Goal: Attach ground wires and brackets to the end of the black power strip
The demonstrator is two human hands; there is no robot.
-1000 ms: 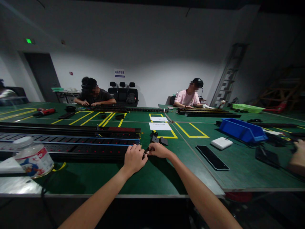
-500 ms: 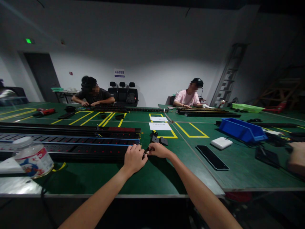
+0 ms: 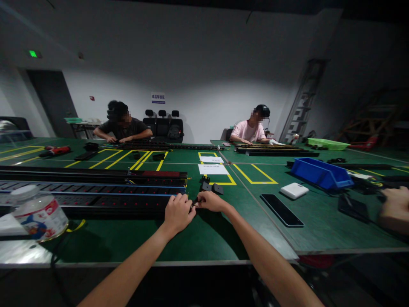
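My left hand (image 3: 179, 213) rests closed over the right end of a long black rail assembly (image 3: 121, 202), which has red dots and blue strips. Touching or nearly touching it, my right hand (image 3: 211, 201) is pinched at the same rail end. A small dark piece shows between the two hands, too small to name. Just beyond my right hand lie small black blocks (image 3: 217, 189) on the green table (image 3: 179, 247). What my left fingers grip is hidden under the hand.
A clear jar (image 3: 40, 215) stands at the left. To the right lie a phone (image 3: 281, 209), a white box (image 3: 294, 190) and a blue bin (image 3: 321, 172). Two people work across the table, and another person's hand (image 3: 396, 207) is at the right edge.
The whole view has shifted slightly, with objects a little further left in the picture. Both hands stay at the rail end with almost the same pose.
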